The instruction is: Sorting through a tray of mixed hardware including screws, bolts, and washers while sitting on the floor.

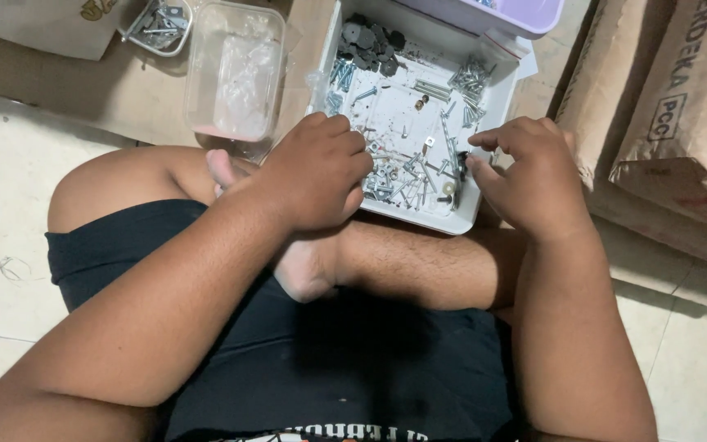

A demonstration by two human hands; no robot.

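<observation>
sitting cross-legged on the floor, the person worked over a white tray (484, 214) of mixed hardware that rested partly on a shin, and that perch looked like the main risk: a shift of the leg could have tipped the tray and scattered the loose screws and nuts (407, 172) across the tiles. the left hand (314, 172) lay curled at the tray's near left corner, fingers folded under, so whether it pinched anything could not be told. the right hand (533, 176) hovered at the tray's near right edge, thumb and forefinger closed toward each other on what seemed a small dark part (461, 155); it was too tiny to name, and a slip there would likely have dropped it back among the lookalike pieces. dark washers (366, 41) sat piled in the tray's far left corner. beyond the tray's far edge a lilac bin (525, 16) was cut off by the frame. left of the tray stood a clear plastic tub (235, 69) with blurred contents, and farther left a small dish of metal bits (159, 24), partly cropped.
</observation>
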